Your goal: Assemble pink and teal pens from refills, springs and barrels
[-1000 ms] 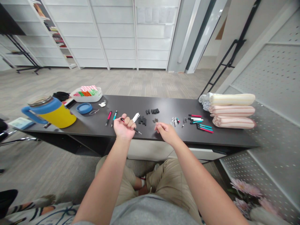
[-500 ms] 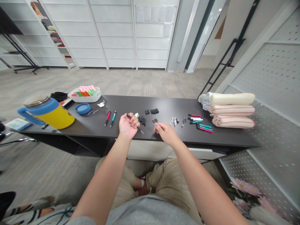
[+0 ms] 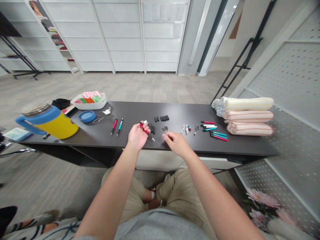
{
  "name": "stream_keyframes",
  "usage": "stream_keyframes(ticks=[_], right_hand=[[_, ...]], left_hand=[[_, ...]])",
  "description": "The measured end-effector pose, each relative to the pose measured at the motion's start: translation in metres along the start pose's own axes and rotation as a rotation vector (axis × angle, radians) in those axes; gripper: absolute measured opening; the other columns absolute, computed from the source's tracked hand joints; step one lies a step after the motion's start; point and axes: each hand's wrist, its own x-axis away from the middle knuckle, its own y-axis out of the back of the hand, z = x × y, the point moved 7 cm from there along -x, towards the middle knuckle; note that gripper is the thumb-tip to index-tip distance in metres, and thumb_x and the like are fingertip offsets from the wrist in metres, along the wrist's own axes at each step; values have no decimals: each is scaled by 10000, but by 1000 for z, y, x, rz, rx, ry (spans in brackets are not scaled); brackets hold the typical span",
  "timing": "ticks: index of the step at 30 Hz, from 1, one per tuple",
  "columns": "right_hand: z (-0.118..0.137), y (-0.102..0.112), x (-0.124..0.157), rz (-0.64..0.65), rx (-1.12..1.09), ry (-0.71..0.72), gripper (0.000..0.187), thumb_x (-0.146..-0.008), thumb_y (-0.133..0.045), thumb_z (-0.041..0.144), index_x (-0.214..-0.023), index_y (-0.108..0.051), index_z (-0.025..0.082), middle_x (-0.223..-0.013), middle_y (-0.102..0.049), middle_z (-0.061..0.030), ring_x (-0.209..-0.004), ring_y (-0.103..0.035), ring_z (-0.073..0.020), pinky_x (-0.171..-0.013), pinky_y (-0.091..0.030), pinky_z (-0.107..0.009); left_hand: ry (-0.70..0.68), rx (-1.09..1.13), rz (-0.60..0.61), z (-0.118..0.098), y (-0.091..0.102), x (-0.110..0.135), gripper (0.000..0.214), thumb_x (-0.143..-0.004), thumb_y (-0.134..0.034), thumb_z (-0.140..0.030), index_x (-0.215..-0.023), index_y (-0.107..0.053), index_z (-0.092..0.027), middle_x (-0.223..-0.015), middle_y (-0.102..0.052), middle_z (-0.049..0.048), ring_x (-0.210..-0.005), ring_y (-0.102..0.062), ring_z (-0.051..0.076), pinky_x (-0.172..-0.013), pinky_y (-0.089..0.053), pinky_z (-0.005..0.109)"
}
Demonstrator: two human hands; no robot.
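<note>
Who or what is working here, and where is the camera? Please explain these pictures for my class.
No machine: this is a person wearing a camera on the head, looking forward and down; every picture comes from it. The left hand holds a red and black pen. The right hand has thumb and finger close together; whether they pinch anything, I cannot tell. On the dark desk are black tubes, colourful pen parts, a yellow and blue mug and stacked cloths.

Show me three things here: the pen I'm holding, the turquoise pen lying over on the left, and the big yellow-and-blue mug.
Held pen [image 3: 150,135]: head view, on its black grip.
Turquoise pen [image 3: 120,125]: head view, on its barrel.
Yellow-and-blue mug [image 3: 55,123]: head view, on its yellow body.
</note>
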Motion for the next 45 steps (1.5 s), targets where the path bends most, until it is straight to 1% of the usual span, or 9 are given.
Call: stream_keyframes(ticks=[6, 9, 12, 14, 22, 27, 32, 39, 45], right_hand=[[8, -5, 2, 47, 97, 38, 335, -1022, -591, 473, -809, -659, 223, -715, -652, 31, -643, -534, -128, -615, -313, -271], [11, -9, 3, 73, 103, 65, 244, -992, -655, 462, -901, -705, 242, -753, -676, 32, -667, -553, -131, -626, -325, -267], [11, -9, 3, 63, 131, 77, 195, -1004, -647, 425, -964, -717, 248, -785, -693, 23, -685, -567, -138, -640, -336, -269], [11, -10, 2, 56, 158, 85, 184, -1011, -638, 409, -969, -711, 245, -807, -700, 16, -700, -576, -143, -648, -337, -269], [10, -11, 3, 45, 247, 121, 285, -1075, -521, 358, -859, -653, 228, -850, -700, -25, -776, -607, -175, -685, -339, -282], [10, -9, 3, 80, 179, 113, 311, -1085, -479, 323, -890, -705, 236, -899, -734, -26, -833, -642, -180, -730, -378, -283], [3, -7, 1, 111, 81, 57, 330, -1075, -476, 344, -890, -725, 230, -828, -721, -5, -745, -620, -156, -694, -376, -268], [-5, -3, 0, 106, -44, -27, 375, -1067, -463, 400, -862, -723, 224, -703, -671, 21, -643, -585, -141, -638, -370, -255], [0, -1, -1, 48, -7, -4, 312, -1047, -512, 386, -895, -734, 228, -773, -716, 1, -709, -614, -164, -670, -388, -268]], left_hand=[[-73, -84, 25, 1, 2, -3, 129, -1011, -528, -161, -1008, -657, -152, -854, -644, 38, -787, -662, 134, -871, -570, 312], [-116, -138, 30, 1, 3, -2, 84, -1025, -559, -181, -1008, -640, -169, -947, -711, 54, -960, -724, 177, -1047, -538, 406], [-119, -208, 59, 3, -1, 1, 23, -1018, -607, -210, -1019, -602, -188, -1128, -747, 90, -1138, -716, 216, -1117, -493, 443], [-123, -258, 99, 5, -6, 4, 89, -1003, -649, -233, -1028, -571, -199, -1256, -730, 115, -1229, -686, 229, -1141, -469, 447], [-115, -463, 187, 15, -16, 8, 243, -971, -717, -352, -1049, -539, -207, -1334, -710, 150, -1184, -704, 226, -1058, -497, 395], [-64, -448, 211, 16, -16, 8, 229, -960, -733, -342, -1025, -567, -197, -1387, -682, 146, -1142, -719, 217, -1061, -499, 390], [-45, -420, 228, 15, -14, 9, 214, -970, -721, -329, -1075, -597, -189, -1405, -671, 151, -1169, -712, 222, -1071, -506, 394], [-46, -406, 199, 14, -12, 10, 264, -978, -709, -307, -1206, -656, -185, -1405, -670, 157, -1226, -688, 246, -1043, -541, 397], [-47, -385, 140, 11, -11, 9, 297, -976, -702, -284, -1249, -666, -174, -1388, -678, 169, -1190, -706, 250, -1040, -545, 416]])
